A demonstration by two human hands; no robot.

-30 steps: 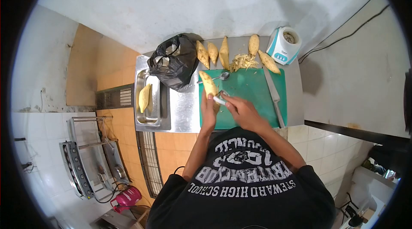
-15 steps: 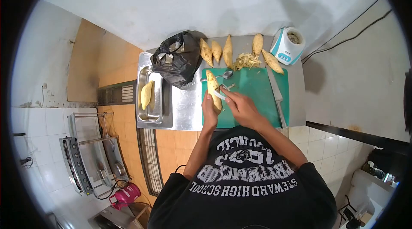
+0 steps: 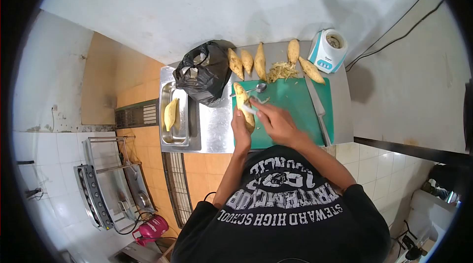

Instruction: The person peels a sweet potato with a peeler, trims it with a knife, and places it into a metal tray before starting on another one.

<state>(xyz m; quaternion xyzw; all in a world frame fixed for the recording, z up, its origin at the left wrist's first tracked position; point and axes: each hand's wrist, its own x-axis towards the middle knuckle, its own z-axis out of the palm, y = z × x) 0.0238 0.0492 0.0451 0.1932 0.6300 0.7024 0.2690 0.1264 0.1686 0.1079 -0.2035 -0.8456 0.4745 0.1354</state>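
Observation:
My left hand (image 3: pixel 241 129) is wrapped round the lower part of a sweet potato (image 3: pixel 241 93), held upright over the left side of a green cutting board (image 3: pixel 290 115). My right hand (image 3: pixel 277 121) grips a white peeler (image 3: pixel 249 109), slightly blurred, against the sweet potato's right side. Beside its upper end lies a metal spoon (image 3: pixel 260 87). A heap of peelings (image 3: pixel 282 71) sits at the board's far edge, and a thin strip of peel lies near the peeler. Along the board's right side rests a large knife (image 3: pixel 319 110).
Several unpeeled sweet potatoes (image 3: pixel 260 61) lie along the wall. A black plastic bag (image 3: pixel 203 73) stands left of them. A steel tray (image 3: pixel 176 141) at the left holds a peeled sweet potato (image 3: pixel 170 114). A white and teal appliance (image 3: pixel 329 51) stands at the back right.
The peeler and my right hand have shifted slightly along the sweet potato's side. My left hand keeps its hold. The whole view has moved slightly.

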